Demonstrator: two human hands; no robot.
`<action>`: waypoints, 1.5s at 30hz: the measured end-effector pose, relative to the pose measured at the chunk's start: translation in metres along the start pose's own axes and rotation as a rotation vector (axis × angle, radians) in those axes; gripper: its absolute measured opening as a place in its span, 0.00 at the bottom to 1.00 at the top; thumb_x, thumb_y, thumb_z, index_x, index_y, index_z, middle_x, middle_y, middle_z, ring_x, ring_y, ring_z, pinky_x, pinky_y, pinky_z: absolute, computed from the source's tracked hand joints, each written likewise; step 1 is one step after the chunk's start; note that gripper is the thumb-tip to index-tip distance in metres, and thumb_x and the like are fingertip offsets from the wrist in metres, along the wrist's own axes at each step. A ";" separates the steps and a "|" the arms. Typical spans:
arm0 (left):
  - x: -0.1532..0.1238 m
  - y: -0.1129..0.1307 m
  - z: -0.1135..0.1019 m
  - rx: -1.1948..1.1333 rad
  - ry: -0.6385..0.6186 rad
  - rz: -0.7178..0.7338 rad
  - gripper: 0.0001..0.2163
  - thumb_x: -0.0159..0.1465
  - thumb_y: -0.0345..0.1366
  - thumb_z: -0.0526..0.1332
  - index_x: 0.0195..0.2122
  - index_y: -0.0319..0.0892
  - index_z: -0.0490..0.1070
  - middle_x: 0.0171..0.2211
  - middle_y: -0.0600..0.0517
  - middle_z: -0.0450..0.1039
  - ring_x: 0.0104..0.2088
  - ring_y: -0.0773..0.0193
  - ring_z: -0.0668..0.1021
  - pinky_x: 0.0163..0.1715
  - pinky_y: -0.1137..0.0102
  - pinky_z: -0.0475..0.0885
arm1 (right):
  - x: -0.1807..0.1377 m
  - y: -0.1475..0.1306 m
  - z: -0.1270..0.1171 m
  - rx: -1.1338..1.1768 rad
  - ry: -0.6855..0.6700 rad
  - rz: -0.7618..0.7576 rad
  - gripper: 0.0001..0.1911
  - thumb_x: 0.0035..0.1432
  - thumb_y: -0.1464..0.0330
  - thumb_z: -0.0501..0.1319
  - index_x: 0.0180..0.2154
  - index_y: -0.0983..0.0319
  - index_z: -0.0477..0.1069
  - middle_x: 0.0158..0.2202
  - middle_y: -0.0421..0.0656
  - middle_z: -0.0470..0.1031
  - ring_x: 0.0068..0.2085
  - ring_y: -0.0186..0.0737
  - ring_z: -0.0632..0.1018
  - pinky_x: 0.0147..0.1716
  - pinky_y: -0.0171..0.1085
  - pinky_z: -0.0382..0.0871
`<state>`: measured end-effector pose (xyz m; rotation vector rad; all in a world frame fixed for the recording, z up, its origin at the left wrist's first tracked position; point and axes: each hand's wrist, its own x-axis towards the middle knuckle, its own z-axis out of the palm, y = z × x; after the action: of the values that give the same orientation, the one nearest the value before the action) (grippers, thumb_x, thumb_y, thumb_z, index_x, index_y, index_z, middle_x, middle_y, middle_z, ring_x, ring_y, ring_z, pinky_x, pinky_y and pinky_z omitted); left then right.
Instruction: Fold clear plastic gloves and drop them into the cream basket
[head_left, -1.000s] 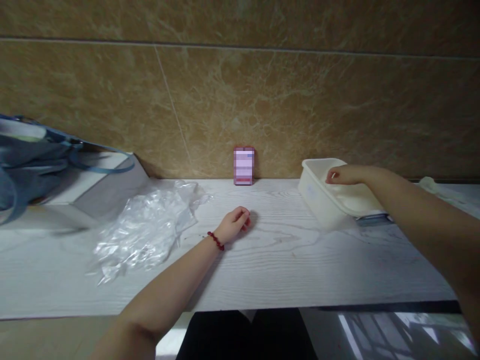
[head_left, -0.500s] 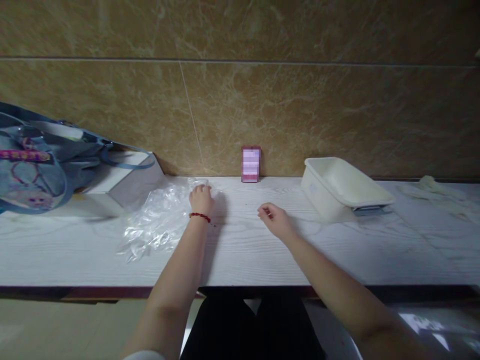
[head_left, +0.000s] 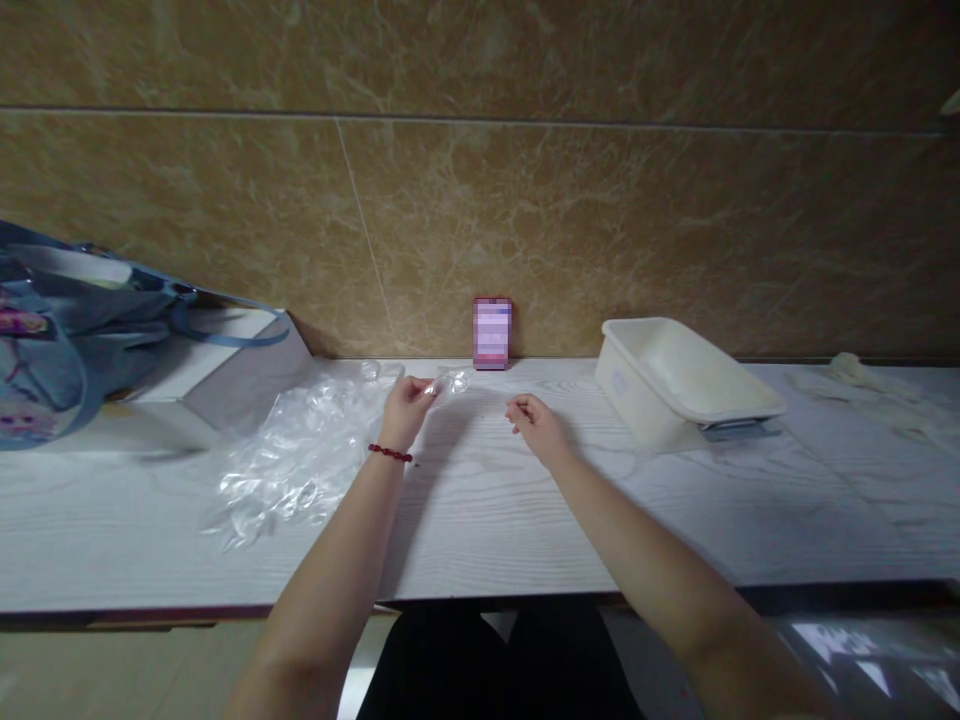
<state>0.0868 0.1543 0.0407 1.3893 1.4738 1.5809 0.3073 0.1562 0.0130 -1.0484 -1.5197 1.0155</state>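
A crumpled clear plastic bag (head_left: 300,450) lies on the white wood-grain counter (head_left: 487,510) left of centre. My left hand (head_left: 405,405), with a red bead bracelet at the wrist, pinches the bag's right edge and lifts it a little off the surface. My right hand (head_left: 532,425) hovers just above the counter a short way to the right, fingers loosely curled with nothing in them. A white plastic tub (head_left: 675,385) stands to the right of that hand.
A small pink card (head_left: 492,333) leans against the brown marble wall (head_left: 480,200). At the left a blue cloth bag (head_left: 67,330) rests on a white box (head_left: 225,370). Pale cloth (head_left: 862,375) lies at the far right.
My left hand went from the counter to the plastic bag, took its edge and raised it. My right hand left the white tub and came to the middle.
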 end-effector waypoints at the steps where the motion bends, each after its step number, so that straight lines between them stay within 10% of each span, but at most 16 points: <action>1: -0.006 0.004 0.007 -0.135 -0.055 -0.052 0.11 0.48 0.40 0.63 0.22 0.41 0.61 0.24 0.55 0.67 0.28 0.67 0.71 0.32 0.71 0.65 | 0.002 -0.003 -0.004 0.025 0.023 -0.006 0.13 0.49 0.56 0.56 0.32 0.59 0.63 0.29 0.41 0.68 0.31 0.34 0.70 0.25 0.33 0.68; 7: -0.037 0.018 0.035 -0.501 -0.346 -0.332 0.18 0.44 0.42 0.66 0.20 0.40 0.55 0.19 0.59 0.60 0.21 0.74 0.66 0.23 0.77 0.61 | 0.002 -0.026 -0.018 0.253 -0.060 0.058 0.21 0.48 0.53 0.56 0.42 0.56 0.60 0.47 0.45 0.66 0.45 0.38 0.70 0.29 0.33 0.69; 13: -0.048 0.017 0.043 -0.475 -0.455 -0.374 0.19 0.42 0.44 0.67 0.22 0.41 0.57 0.17 0.61 0.57 0.17 0.75 0.62 0.17 0.78 0.55 | -0.007 -0.028 -0.008 0.328 -0.256 0.131 0.24 0.42 0.57 0.63 0.42 0.56 0.62 0.37 0.42 0.70 0.34 0.36 0.72 0.17 0.28 0.62; 18: -0.043 0.012 0.043 -0.504 -0.361 -0.411 0.17 0.49 0.49 0.62 0.23 0.41 0.59 0.16 0.60 0.58 0.16 0.75 0.62 0.15 0.77 0.56 | -0.006 -0.022 0.002 0.299 -0.208 0.129 0.14 0.41 0.59 0.63 0.28 0.59 0.64 0.27 0.37 0.66 0.27 0.31 0.68 0.18 0.30 0.65; 28: -0.022 0.011 0.030 -0.572 0.145 -0.283 0.11 0.57 0.44 0.54 0.31 0.42 0.63 0.27 0.53 0.70 0.26 0.70 0.73 0.24 0.74 0.67 | -0.006 -0.022 -0.008 0.148 -0.024 -0.185 0.10 0.46 0.68 0.60 0.34 0.57 0.61 0.33 0.38 0.68 0.36 0.34 0.72 0.38 0.39 0.69; 34: -0.017 0.011 0.021 -0.753 0.045 -0.267 0.14 0.59 0.50 0.50 0.41 0.48 0.60 0.42 0.48 0.70 0.41 0.60 0.74 0.37 0.63 0.69 | -0.013 -0.032 -0.015 -0.235 -0.212 -0.489 0.05 0.46 0.74 0.59 0.24 0.58 0.68 0.32 0.41 0.72 0.39 0.38 0.71 0.44 0.42 0.64; 45: -0.025 0.025 0.016 -0.763 -0.264 -0.479 0.25 0.52 0.42 0.62 0.50 0.54 0.55 0.39 0.51 0.70 0.39 0.60 0.75 0.38 0.60 0.70 | -0.011 -0.028 -0.018 -0.248 0.013 -0.520 0.07 0.49 0.74 0.57 0.22 0.60 0.69 0.39 0.43 0.68 0.42 0.36 0.71 0.43 0.38 0.64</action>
<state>0.1155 0.1320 0.0548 0.6976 0.8127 1.3589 0.3230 0.1398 0.0398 -0.7556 -1.8124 0.4665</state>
